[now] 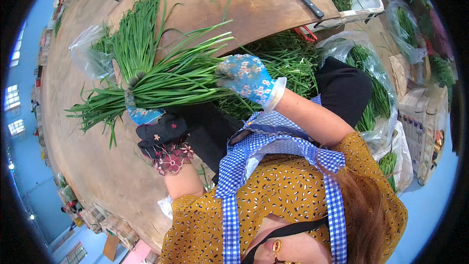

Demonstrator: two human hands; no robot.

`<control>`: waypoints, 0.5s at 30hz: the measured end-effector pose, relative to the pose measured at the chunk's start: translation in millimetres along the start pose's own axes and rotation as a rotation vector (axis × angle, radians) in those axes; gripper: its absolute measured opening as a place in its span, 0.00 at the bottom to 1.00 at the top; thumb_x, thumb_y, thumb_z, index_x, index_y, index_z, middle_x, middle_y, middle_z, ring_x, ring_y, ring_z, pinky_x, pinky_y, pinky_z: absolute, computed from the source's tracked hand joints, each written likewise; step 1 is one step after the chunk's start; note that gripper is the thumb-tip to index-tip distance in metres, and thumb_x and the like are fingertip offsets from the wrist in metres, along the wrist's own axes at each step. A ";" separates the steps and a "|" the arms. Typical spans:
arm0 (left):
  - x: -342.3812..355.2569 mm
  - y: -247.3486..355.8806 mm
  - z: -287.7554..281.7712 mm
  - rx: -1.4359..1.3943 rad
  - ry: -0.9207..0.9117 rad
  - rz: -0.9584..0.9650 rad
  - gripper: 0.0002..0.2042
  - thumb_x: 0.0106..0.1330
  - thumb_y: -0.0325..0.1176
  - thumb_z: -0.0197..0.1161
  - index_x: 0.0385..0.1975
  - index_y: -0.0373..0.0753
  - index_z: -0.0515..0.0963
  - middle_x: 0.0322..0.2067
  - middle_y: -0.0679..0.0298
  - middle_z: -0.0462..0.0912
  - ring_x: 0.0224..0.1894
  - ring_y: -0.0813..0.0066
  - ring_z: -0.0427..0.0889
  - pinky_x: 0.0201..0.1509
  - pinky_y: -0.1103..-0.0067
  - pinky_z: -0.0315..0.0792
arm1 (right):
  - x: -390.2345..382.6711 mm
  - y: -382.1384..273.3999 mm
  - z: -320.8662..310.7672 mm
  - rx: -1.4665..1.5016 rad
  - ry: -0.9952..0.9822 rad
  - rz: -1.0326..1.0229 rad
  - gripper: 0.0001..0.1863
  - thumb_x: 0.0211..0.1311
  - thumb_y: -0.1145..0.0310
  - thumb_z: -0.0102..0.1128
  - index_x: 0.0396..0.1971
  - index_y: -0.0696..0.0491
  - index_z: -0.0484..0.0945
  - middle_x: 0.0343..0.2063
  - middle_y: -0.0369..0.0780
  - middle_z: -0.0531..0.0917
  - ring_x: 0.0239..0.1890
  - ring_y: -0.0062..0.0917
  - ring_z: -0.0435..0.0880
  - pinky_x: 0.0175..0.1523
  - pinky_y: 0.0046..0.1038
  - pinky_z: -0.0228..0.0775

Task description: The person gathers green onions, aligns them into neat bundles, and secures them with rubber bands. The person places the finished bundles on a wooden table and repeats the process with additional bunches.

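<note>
brown board (210,7) ahead; left hand (135,106) and right hand (246,76) grip slender green stalks (181,84) with pale ends.

The one wide fisheye view looks steeply down from the wearer's head. At close range, the wearer's own shirt (288,190) fills six o'clock, and the surface (210,10) spreads toward twelve. Of the hands, the right hand (246,79) lies near the middle, slightly toward twelve, and the left hand (136,105) toward nine, both near the lens. Much farther off, windows (12,97) show by the rim at nine o'clock. Straight edges bend toward that round, dark rim.
</note>
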State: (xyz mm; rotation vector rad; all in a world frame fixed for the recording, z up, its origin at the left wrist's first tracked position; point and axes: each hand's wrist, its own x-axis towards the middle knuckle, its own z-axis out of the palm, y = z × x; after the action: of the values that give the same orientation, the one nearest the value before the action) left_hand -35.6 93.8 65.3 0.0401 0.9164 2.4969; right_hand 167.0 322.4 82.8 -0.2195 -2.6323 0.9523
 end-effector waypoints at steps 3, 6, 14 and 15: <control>-6.3 1.1 9.5 0.066 -0.142 -0.005 0.16 0.58 0.39 0.57 0.43 0.37 0.74 0.46 0.52 0.76 0.50 0.57 0.74 0.54 0.56 0.69 | -13.6 -8.6 -1.7 0.270 -0.040 0.174 0.13 0.47 0.59 0.61 0.28 0.52 0.78 0.28 0.44 0.79 0.34 0.38 0.78 0.38 0.36 0.69; -4.5 -0.4 8.5 0.101 -0.102 0.079 0.15 0.59 0.38 0.57 0.42 0.37 0.74 0.45 0.53 0.76 0.50 0.58 0.73 0.55 0.56 0.69 | -30.5 -20.5 -2.3 0.699 -0.038 0.367 0.13 0.48 0.63 0.64 0.33 0.53 0.79 0.30 0.44 0.81 0.35 0.36 0.80 0.40 0.33 0.70; -4.4 -5.8 -5.4 0.156 -0.015 0.118 0.18 0.61 0.40 0.53 0.47 0.36 0.71 0.48 0.52 0.74 0.50 0.58 0.73 0.55 0.60 0.69 | -26.1 12.0 -33.1 0.323 0.119 0.424 0.13 0.54 0.60 0.59 0.35 0.51 0.81 0.33 0.43 0.82 0.36 0.32 0.81 0.41 0.29 0.71; -2.5 -6.7 -6.7 0.125 -0.072 0.104 0.19 0.61 0.41 0.53 0.48 0.36 0.71 0.49 0.52 0.74 0.50 0.58 0.74 0.55 0.60 0.69 | -25.5 15.1 -32.3 0.334 0.057 0.432 0.14 0.53 0.59 0.60 0.36 0.52 0.80 0.34 0.43 0.82 0.36 0.33 0.81 0.42 0.29 0.71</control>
State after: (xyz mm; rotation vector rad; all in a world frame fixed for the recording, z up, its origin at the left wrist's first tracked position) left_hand -31.8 93.1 56.3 0.2229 1.0644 2.5112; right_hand 202.9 346.6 89.8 -0.7379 -2.3678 1.4767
